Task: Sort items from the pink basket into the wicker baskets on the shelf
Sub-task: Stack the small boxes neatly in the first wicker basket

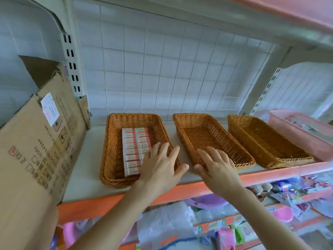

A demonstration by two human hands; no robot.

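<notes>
**Pink basket (281, 123) at the right end of the shelf, both hands open over the wicker baskets**

Three wicker baskets stand in a row on the white shelf (84, 168). The pink one is just beside the right wicker basket (266, 141), and its contents are too blurred to name. The left wicker basket (111, 152) holds two neat rows of small pink-and-white boxes (134, 147). The middle wicker basket (207, 136) shows its woven bottom.

The left hand (160, 165) is over the near right corner of the left wicker basket, with its fingers (175, 152) straight and spread, holding nothing. The right hand (218, 170) is over the near rim of the middle wicker basket, with its fingers (212, 153) also spread and holding nothing. I cannot tell if either hand touches the wicker.

A big cardboard box (36, 141) leans at the left and closes that side. A wire grid (162, 69) stands behind the baskets, and an upper shelf board (270, 18) hangs above. Narrow strips of bare shelf lie between the baskets, and a wider strip lies between the cardboard box and the left wicker basket. The orange front edge (108, 201) runs close before the basket rims.
</notes>
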